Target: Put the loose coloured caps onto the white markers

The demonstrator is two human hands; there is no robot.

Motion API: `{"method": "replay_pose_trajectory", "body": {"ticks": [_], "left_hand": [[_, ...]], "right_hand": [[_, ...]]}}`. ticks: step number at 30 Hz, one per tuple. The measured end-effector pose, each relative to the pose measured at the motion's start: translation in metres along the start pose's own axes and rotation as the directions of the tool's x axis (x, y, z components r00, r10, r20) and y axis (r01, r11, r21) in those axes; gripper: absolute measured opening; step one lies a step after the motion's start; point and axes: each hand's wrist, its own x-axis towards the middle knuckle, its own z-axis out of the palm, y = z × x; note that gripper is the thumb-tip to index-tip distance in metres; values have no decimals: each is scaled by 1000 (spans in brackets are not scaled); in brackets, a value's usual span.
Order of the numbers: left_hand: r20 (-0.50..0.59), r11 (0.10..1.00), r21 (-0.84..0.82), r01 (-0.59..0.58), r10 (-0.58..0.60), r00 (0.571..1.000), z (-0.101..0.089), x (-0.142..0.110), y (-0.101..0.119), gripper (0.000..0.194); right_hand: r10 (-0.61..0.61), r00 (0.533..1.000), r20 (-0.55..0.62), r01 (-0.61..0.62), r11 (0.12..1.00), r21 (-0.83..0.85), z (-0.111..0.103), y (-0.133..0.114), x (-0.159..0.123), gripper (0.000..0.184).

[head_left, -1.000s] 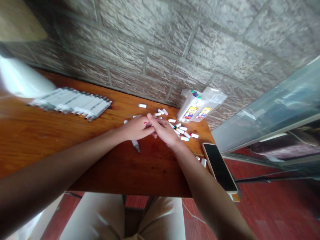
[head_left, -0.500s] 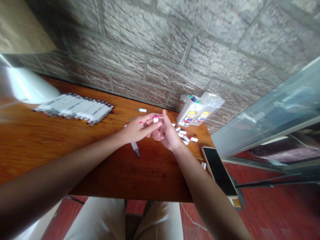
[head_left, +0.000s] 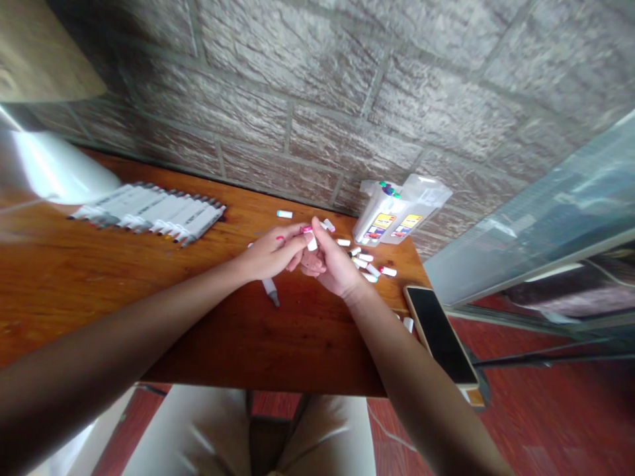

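so the left hand (head_left: 270, 256) is pinching a pink-ended cap (head_left: 312, 243), right hand (head_left: 336, 266) up against it (red mark (head_left: 280, 238) on the back of the left one, lol). loose caps (head_left: 366, 258) lie on the wooden table (head_left: 223, 344), markers (head_left: 151, 213) lined up off to the left, phone (head_left: 440, 336) near the right edge.

One camera sits on the person's head. It looks ahead and down, over both arms, at the left hand (head_left: 268, 256) and right hand (head_left: 336, 266) near the middle. The view is wide: the stone wall (head_left: 297, 92) fills the top, the wooden desk (head_left: 317, 344) lies below it, and the person's legs (head_left: 193, 430) show close by at the bottom.
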Motion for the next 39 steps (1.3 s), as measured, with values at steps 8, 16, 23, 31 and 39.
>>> {"method": "replay_pose_trajectory", "body": {"ticks": [8, 16, 23, 31, 39], "left_hand": [[-4, 997, 75, -30, 30, 1000, 1, -2, 2, 36], [-78, 1000, 12, -13, 14, 997, 4, -3, 2, 39], [-92, 999, 30, -25, 27, 995, 4, -3, 4, 41], [-92, 990, 135, -46, 58, 994, 0, -5, 6, 46], [-139, 990, 130, -59, 77, 987, 2, -6, 4, 62]], "right_hand": [[16, 1000, -10, -16, 1000, -1, 2, 0, -1, 53], [8, 1000, -13, -8, 1000, -20, 3, -1, 1, 51], [-25, 999, -32, 26, 999, 37, 2, 2, -1, 47], [-16, 999, -49, 17, 1000, 6, 7, 2, -1, 53], [-52, 998, -41, 53, 998, 14, 9, 4, -3, 51]]}}
